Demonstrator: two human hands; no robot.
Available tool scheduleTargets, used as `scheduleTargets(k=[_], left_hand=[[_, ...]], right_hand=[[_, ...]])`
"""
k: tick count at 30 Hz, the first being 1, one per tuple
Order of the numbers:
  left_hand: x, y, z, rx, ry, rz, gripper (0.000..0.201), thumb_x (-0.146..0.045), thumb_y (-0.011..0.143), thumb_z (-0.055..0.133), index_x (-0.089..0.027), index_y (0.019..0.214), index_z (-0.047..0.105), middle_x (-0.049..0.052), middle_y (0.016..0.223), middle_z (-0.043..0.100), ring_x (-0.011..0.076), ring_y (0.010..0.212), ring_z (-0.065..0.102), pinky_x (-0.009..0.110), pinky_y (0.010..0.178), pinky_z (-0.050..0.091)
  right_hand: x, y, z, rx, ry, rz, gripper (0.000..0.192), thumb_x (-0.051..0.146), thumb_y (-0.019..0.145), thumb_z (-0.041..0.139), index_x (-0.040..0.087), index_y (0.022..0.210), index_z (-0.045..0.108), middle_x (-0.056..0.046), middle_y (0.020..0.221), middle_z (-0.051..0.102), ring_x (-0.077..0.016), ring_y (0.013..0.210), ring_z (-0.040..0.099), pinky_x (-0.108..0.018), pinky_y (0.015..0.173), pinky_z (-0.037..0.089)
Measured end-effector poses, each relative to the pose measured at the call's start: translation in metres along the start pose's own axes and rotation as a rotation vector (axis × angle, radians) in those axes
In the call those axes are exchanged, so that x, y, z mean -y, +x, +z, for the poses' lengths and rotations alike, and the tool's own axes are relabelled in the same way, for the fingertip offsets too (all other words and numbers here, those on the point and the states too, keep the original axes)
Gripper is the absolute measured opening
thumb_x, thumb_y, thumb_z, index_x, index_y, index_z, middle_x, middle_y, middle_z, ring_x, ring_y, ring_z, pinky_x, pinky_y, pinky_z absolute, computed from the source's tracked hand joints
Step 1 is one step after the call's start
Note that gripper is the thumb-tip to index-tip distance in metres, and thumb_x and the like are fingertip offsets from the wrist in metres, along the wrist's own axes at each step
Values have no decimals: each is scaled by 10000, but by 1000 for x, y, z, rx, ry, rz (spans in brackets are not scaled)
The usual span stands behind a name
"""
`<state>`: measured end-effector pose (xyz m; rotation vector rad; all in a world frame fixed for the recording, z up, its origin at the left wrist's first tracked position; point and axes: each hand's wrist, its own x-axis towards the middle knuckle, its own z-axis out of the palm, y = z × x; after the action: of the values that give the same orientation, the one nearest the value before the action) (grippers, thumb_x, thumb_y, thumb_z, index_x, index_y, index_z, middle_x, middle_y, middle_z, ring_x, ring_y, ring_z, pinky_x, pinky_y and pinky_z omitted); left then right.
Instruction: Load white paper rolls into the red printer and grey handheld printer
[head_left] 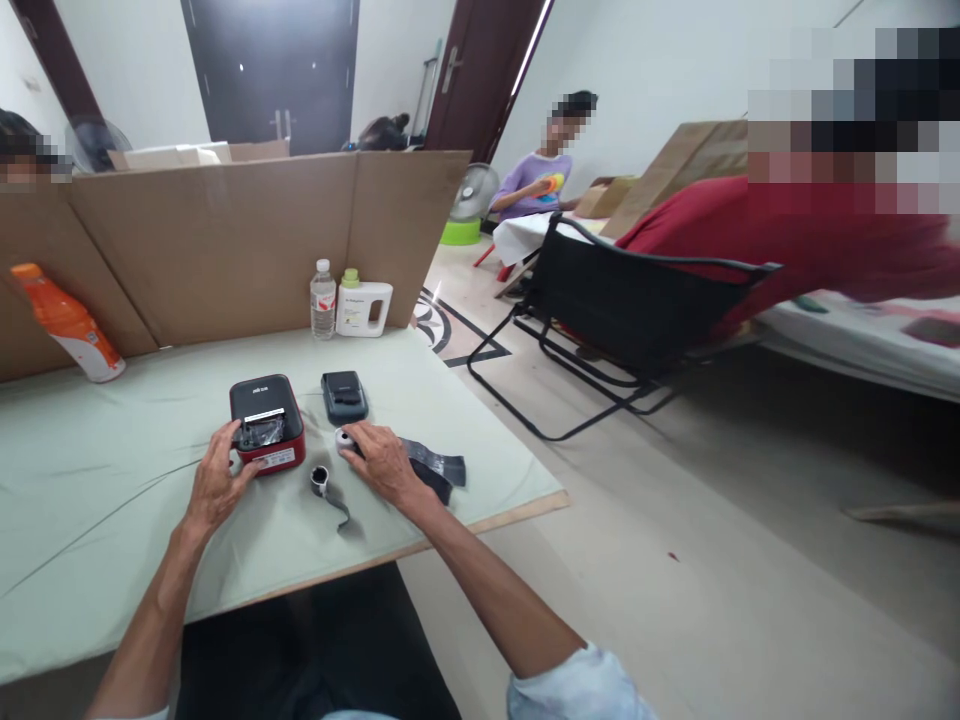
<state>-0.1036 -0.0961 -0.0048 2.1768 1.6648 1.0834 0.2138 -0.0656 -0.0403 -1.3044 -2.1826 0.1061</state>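
Worktop: a pale green cover over the worktop, lightly creased, with a bare wooden edge showing at the near right.
Printer-like box: the red-and-black box sits on the worktop, left of a smaller dark device.
Left hand: the left hand rests loosely spread at the box's near-left corner, touching it.
Right hand: the right hand pinches a small white roll just in front of the dark device.
Loose pieces: a ring-shaped roll with a trailing dark strip lies between the hands; shiny dark strips lie beside the right hand.
Far edge: a cardboard screen stands behind an orange bottle, a clear bottle and a white jug.
Floor: pale, glossy floor, with a dark patterned inlay beyond the worktop.
Seating: a black folding chair holds a person in red.
Background: a person in purple sits near a fan; a dark double door stands behind the screen.
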Motion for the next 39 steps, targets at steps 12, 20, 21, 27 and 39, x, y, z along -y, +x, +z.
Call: scheduleTargets(k=[12, 20, 21, 27, 39], left_hand=[[5, 5, 0, -49, 19, 45, 682, -557, 912, 660, -222, 1486, 509, 172, 1434, 611, 331, 1156, 703, 416, 773, 659], [23, 16, 9, -108, 33, 69, 733, -661, 891, 653, -243, 1481, 532, 168, 1413, 630, 339, 1056, 732, 463, 774, 668], [21, 15, 9, -108, 27, 63, 731, -651, 886, 666, -237, 1473, 536, 169, 1408, 631, 323, 1026, 737, 452, 764, 668], [7, 0, 7, -97, 1, 16, 644, -522, 918, 675, -226, 1468, 518, 167, 1413, 628, 299, 1120, 715, 412, 797, 660], [4, -13, 6, -123, 14, 19, 538, -442, 960, 658, -238, 1444, 538, 159, 1423, 634, 292, 1170, 701, 400, 801, 663]], right_hand=[[-6, 14, -12, 114, 1, 111, 261, 208, 959, 722, 240, 1207, 648, -80, 1158, 756, -256, 1027, 715, -360, 895, 507], [17, 29, -19, -85, 68, 3, 374, 231, 977, 693, 210, 1344, 624, -145, 1253, 689, -303, 1209, 636, -461, 1024, 541], [25, 30, -18, -121, 123, -26, 358, 217, 994, 653, 211, 1350, 627, -146, 1256, 687, -301, 1224, 627, -466, 1053, 535], [58, 34, 6, -125, 507, -36, 464, 238, 1031, 551, 225, 1494, 539, -143, 1371, 644, -261, 1268, 624, -443, 1121, 520], [55, 40, 25, 35, 762, -10, 504, 275, 1008, 589, 227, 1506, 539, -130, 1438, 634, -248, 1290, 619, -421, 1071, 553]])
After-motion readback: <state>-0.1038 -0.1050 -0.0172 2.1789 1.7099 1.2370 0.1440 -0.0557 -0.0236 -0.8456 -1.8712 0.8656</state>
